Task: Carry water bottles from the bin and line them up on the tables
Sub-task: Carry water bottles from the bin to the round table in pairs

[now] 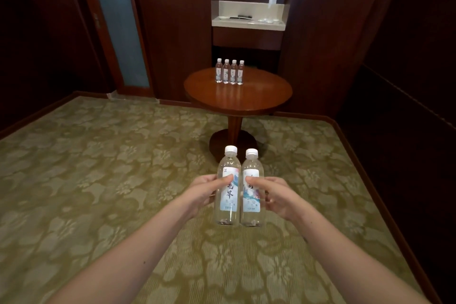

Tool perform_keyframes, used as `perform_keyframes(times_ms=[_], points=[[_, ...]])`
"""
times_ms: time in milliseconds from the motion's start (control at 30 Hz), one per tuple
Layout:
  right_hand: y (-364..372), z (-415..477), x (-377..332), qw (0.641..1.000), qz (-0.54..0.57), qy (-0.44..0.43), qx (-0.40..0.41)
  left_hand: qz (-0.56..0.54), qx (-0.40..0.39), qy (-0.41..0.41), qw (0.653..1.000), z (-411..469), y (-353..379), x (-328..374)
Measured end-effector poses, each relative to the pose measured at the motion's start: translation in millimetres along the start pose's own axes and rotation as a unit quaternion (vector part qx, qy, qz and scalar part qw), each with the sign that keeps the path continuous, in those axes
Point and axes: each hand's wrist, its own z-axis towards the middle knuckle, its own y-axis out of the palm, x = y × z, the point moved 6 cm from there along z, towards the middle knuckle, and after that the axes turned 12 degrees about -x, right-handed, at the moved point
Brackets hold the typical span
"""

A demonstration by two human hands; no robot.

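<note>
The left hand (pixel 206 192) wraps one water bottle, with the thumb laid across the front of its label and the fingers curled round behind. The right hand (pixel 274 196) holds a second bottle the same way, thumb on the label from the other side. Both grips sit at about mid-height on the bodies. The left bottle (pixel 228 205) and the right bottle (pixel 251 205) are upright with white caps on, side by side and touching or very nearly so, held out in front of the body above the patterned carpet (pixel 98 155).

Ahead, well apart from the hands, a round table (pixel 238 103) stands on a single pedestal. On its far part a row of four bottles (pixel 229 72) stands upright and close together, labels facing this way. Behind it a pale counter (pixel 248 22) sits in a recess in the dark wood wall. The bin is not in view.

This looks like the carrying leg of the task: a fresh pair is in hand and the table is not yet reached. The next move calls for closing the gap to the table, then lowering each bottle flat on its base in line with the row, probably at one end of it. Each should come down close to its neighbour without nudging it, and the fingers should open only once the base is settled
</note>
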Motion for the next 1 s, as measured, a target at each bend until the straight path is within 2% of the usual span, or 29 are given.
perform_keyframes(times_ms=[400,1000], points=[[-68.2,149.3,-106.5,0.999,0.010,-0.035,0.025,0.041,-0.034,0.013,0.998,183.4,-66.6,93.3],[-251.0,423.2,-287.0,0.998,-0.032,-0.050,-0.008,0.057,-0.021,0.031,0.998,500.9,-121.1,240.9]])
